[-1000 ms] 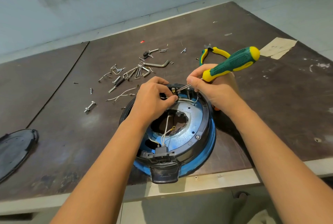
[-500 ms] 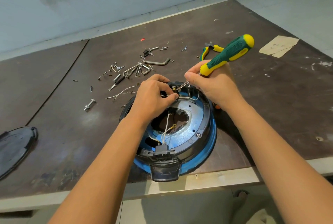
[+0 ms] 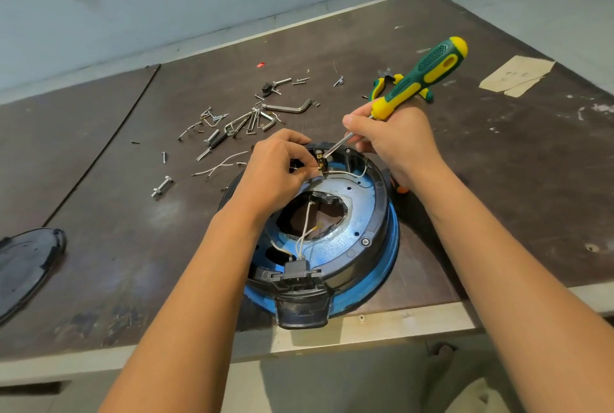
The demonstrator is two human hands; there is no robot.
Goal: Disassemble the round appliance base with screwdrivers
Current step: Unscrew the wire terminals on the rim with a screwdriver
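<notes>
The round appliance base (image 3: 362, 223), black with a blue inner plate and blue rim, lies at the table's near edge, white wires running to a black socket at its front. My right hand (image 3: 395, 143) grips the green-and-yellow screwdriver (image 3: 422, 75); its shaft slants down-left and the tip rests on a small brass terminal (image 3: 321, 162) at the base's far rim. My left hand (image 3: 279, 170) pinches that terminal part with its fingertips, just left of the tip.
Loose screws, bolts and hex keys (image 3: 255, 117) lie scattered behind the base. Green-and-yellow pliers (image 3: 382, 83) sit behind my right hand. A black round cover (image 3: 26, 266) lies at the left edge. Paper scraps (image 3: 515, 75) are at the far right.
The screwdriver handle has shifted slightly upward and to the right while its tip stays on the terminal. My left hand keeps its pinch at the same spot.
</notes>
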